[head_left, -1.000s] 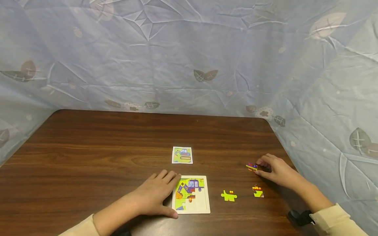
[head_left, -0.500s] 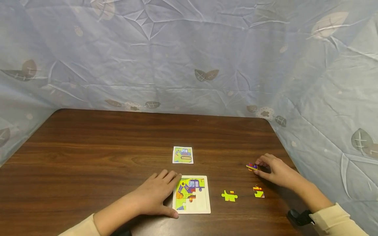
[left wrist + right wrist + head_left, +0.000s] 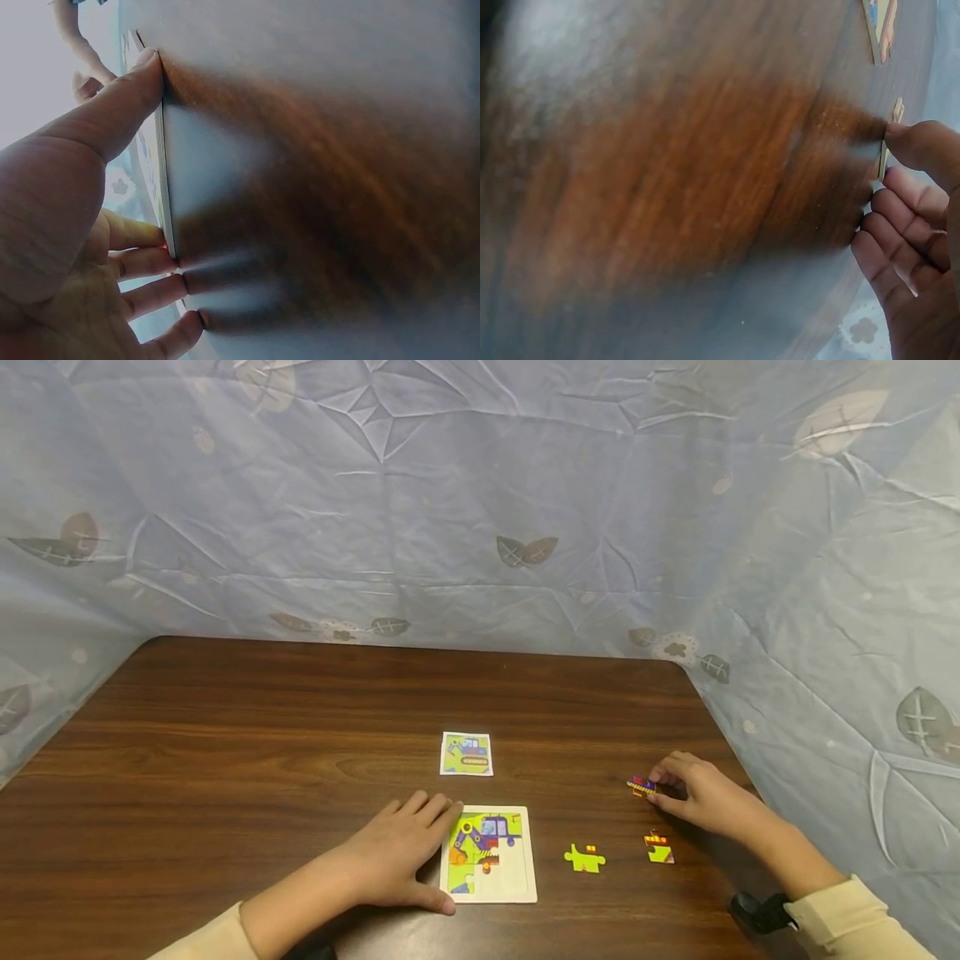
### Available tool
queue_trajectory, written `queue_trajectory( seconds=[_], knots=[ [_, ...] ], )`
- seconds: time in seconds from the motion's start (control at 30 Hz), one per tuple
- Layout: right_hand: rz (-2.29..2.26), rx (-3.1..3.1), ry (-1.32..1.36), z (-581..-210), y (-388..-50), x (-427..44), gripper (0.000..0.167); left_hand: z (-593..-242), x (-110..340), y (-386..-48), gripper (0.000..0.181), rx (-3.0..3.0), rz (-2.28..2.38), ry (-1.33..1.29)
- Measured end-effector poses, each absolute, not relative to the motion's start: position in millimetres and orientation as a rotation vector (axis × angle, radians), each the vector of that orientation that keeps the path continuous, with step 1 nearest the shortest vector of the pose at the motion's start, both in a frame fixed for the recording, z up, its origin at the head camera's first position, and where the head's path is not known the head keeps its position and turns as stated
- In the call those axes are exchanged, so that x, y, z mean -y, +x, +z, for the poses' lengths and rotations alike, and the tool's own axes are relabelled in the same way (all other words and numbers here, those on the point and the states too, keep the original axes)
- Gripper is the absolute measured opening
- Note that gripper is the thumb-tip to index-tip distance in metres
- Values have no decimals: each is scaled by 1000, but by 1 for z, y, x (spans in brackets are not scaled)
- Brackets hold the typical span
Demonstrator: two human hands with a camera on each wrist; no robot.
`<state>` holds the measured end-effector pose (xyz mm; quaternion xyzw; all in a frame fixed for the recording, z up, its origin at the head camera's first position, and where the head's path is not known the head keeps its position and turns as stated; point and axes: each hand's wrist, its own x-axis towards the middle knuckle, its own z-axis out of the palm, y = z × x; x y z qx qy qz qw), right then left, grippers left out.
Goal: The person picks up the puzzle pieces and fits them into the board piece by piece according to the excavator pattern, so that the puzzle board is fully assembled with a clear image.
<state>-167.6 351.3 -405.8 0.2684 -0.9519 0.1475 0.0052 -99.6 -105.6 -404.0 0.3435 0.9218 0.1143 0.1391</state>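
A square puzzle board (image 3: 529, 860), partly filled with a digger picture, lies near the table's front. My left hand (image 3: 393, 853) rests at its left edge, thumb at the lower corner and fingers spread toward the upper one; the left wrist view shows the thumb (image 3: 124, 105) against the board's edge (image 3: 166, 187). On the right, my right hand (image 3: 701, 792) pinches a purple and yellow-striped piece (image 3: 641, 786) between thumb and fingertips, flat on the table. In the right wrist view the thumb (image 3: 922, 142) touches that piece's edge (image 3: 883, 159).
A green piece (image 3: 584, 858) lies right of the board, and a red and green piece (image 3: 660, 848) is farther right, below my right hand. A small picture card (image 3: 466, 755) lies behind the board. Patterned cloth (image 3: 450, 510) hangs around the table (image 3: 262, 718).
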Motion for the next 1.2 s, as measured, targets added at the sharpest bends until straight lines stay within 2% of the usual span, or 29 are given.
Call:
queue_trajectory(
  seconds=[0.43,0.7,1.0,1.2],
  knots=[
    [513,2976,843,-399,-170,-359,19,-402,103,-100,114,-2651,321,987],
    [527,2854,883,-367,-176,-359,22,-403,104,-100,114,-2651,332,992],
    [533,2903,822,-327,-175,-355,18,-402,106,-100,114,-2639,332,993],
    [491,2887,814,-320,-174,-352,18,-404,104,-100,114,-2636,339,979]
  ],
)
